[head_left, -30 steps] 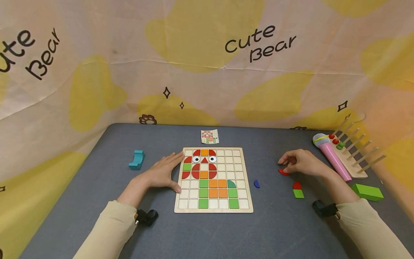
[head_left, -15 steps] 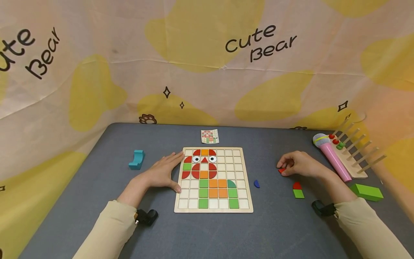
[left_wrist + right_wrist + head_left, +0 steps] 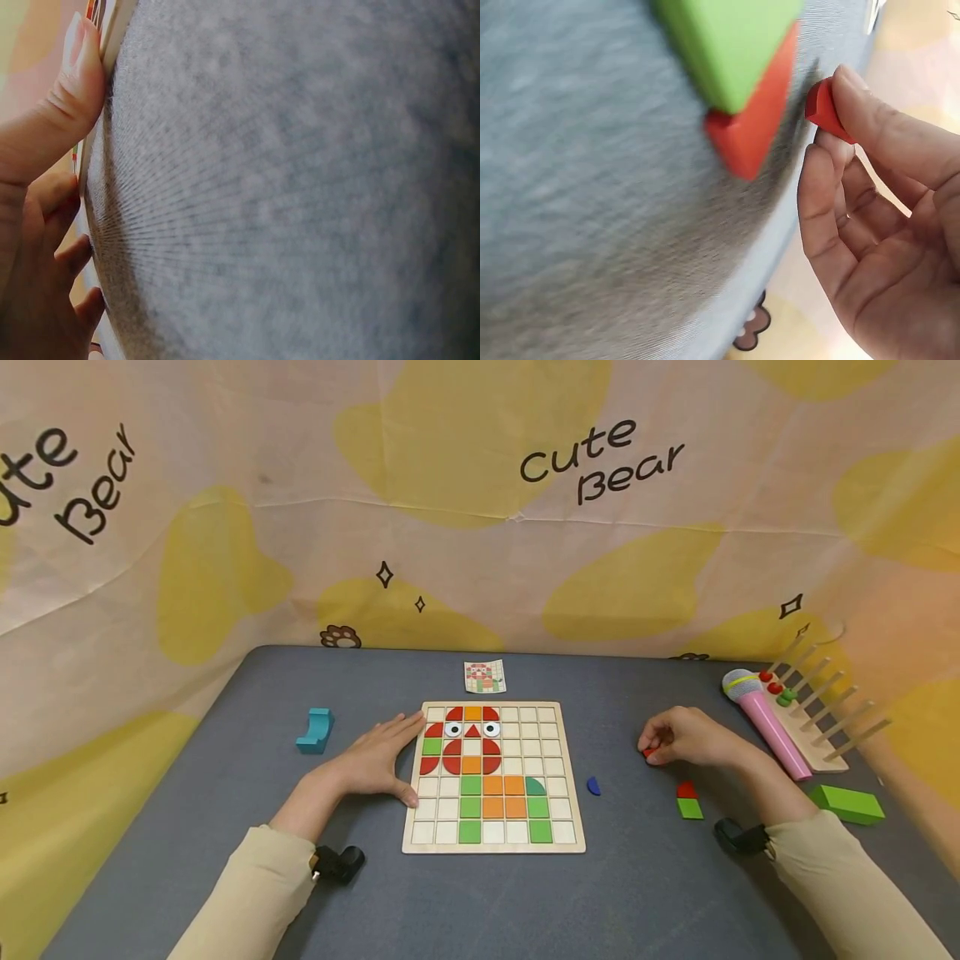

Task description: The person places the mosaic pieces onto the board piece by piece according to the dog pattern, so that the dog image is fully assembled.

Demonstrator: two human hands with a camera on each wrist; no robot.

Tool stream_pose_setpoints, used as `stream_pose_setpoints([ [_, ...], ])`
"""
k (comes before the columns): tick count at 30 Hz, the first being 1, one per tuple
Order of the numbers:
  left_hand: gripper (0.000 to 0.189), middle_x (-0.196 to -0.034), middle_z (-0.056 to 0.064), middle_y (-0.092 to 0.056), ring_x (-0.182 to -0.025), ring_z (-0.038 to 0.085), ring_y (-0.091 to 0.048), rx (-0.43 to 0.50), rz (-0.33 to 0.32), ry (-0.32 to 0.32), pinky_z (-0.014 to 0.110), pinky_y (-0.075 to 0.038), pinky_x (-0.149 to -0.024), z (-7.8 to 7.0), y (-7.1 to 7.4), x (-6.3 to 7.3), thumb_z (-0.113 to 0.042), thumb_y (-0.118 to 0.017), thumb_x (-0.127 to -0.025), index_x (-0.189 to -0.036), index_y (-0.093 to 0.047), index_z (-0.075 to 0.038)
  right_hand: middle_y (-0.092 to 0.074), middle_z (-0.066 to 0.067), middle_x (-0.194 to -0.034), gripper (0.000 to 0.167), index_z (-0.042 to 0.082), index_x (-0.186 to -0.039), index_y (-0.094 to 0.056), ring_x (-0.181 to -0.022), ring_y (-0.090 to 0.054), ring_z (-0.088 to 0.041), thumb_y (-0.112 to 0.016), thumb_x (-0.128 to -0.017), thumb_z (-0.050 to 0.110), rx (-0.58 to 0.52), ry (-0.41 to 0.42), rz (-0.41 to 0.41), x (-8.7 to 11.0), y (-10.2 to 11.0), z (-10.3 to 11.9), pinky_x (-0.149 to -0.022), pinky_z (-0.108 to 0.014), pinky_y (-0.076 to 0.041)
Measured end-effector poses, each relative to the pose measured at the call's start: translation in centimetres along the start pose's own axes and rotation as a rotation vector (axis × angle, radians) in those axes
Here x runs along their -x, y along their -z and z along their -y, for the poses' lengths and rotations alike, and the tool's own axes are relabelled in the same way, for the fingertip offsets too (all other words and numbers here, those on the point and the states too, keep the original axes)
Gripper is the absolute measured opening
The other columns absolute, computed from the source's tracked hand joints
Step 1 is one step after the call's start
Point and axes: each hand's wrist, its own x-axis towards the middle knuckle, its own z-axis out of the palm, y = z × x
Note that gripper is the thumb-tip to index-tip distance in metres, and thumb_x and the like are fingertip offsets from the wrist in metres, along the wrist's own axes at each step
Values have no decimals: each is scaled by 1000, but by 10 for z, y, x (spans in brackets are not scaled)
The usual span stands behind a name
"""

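Note:
My left hand (image 3: 378,756) rests spread along the left edge of a wooden grid board (image 3: 528,747), thumb toward the lower side. In the left wrist view the thumb (image 3: 71,90) touches the board's edge. Red, green and orange tiles and two eye tiles form a figure on the board. To the right, my right hand (image 3: 686,735) pinches a small red mosaic tile (image 3: 823,109) between thumb and fingers, just over the table. Much of that tile is covered by fingers. Nearby lie a red tile (image 3: 686,789) and a green square tile (image 3: 690,808), touching.
A blue tile (image 3: 593,786) lies right of the board. Behind the board is a small pattern card (image 3: 484,677). At left stands a teal curved block (image 3: 316,731). At right are a pink microphone (image 3: 772,731), a pegged board (image 3: 828,756) and a green block (image 3: 847,804).
My right thumb and fingers have closed on the red tile, tilting it, and the hand has shifted slightly left. The left hand has stayed on the board.

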Motion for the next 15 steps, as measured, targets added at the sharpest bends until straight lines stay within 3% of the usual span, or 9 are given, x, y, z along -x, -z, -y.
stream_pose_setpoints([
  [15, 125, -167, 10, -19, -154, 39, -16, 4, -6, 1, 64, -16, -122, 1, 0, 1, -57, -86, -60, -158, -23, -10, -66, 0, -77, 13, 11, -89, -68, -71, -58, -12, -79, -82, 13, -24, 31, -111, -46, -4, 51, -65, -22, -47],
])
